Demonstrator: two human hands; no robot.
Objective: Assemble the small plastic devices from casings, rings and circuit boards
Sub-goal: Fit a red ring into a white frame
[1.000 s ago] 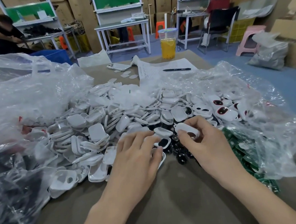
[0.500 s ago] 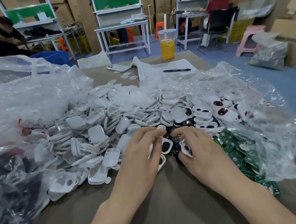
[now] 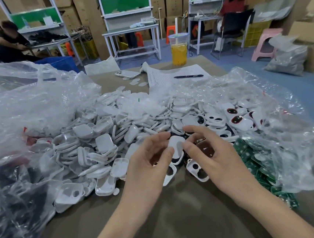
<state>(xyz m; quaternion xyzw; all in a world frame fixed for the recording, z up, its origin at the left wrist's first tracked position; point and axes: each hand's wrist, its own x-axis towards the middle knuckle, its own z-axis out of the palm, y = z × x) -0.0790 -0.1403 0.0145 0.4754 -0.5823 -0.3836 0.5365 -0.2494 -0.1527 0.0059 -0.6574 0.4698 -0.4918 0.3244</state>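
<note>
While clamping fingers of left hand (image 3: 150, 161) and right hand (image 3: 219, 157) on opposite edges of one white casing (image 3: 176, 145), hold it just above the near edge of the casing heap (image 3: 100, 141) on the worktop (image 3: 180, 208). Could drop it among identical shells if either pinch eases. Could also spill the dark glossy part (image 3: 203, 147) seemingly cupped under the right hand.

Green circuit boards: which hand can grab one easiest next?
Right, probably. The green circuit boards lie piled just beside the right hand; the left hand would have to cross over. Both hands pinch the white casing, so the right grip must let go first.
</note>
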